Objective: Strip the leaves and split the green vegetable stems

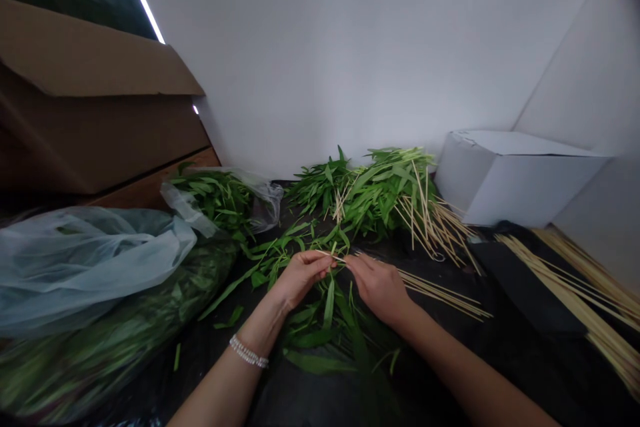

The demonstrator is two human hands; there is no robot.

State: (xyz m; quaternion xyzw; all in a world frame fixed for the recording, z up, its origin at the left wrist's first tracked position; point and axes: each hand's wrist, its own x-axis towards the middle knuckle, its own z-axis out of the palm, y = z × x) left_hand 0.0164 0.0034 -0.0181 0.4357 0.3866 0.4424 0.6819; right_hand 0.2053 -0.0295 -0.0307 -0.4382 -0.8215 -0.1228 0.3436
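My left hand (306, 273), a bracelet on its wrist, is pinched closed on a green leafy stem (330, 303) whose leaves hang below the fingers. From the right, my right hand (374, 285) grips a thin wooden skewer (340, 259), its fingers closed around it. The skewer's pale tip reaches across to the left fingertips and meets the stem there; whether it pierces the stem I cannot tell. Loose leafy greens (313, 340) lie below and behind both hands. Just right of my right hand, several bare skewers (445, 293) lie on the black surface.
Skewered greens (385, 197) are piled by the white wall. On the left are a clear bag of greens (215, 200), a whitish plastic bag (95, 260) and a cardboard box (100, 127). A white box (520, 180) and more sticks (560, 287) occupy the right.
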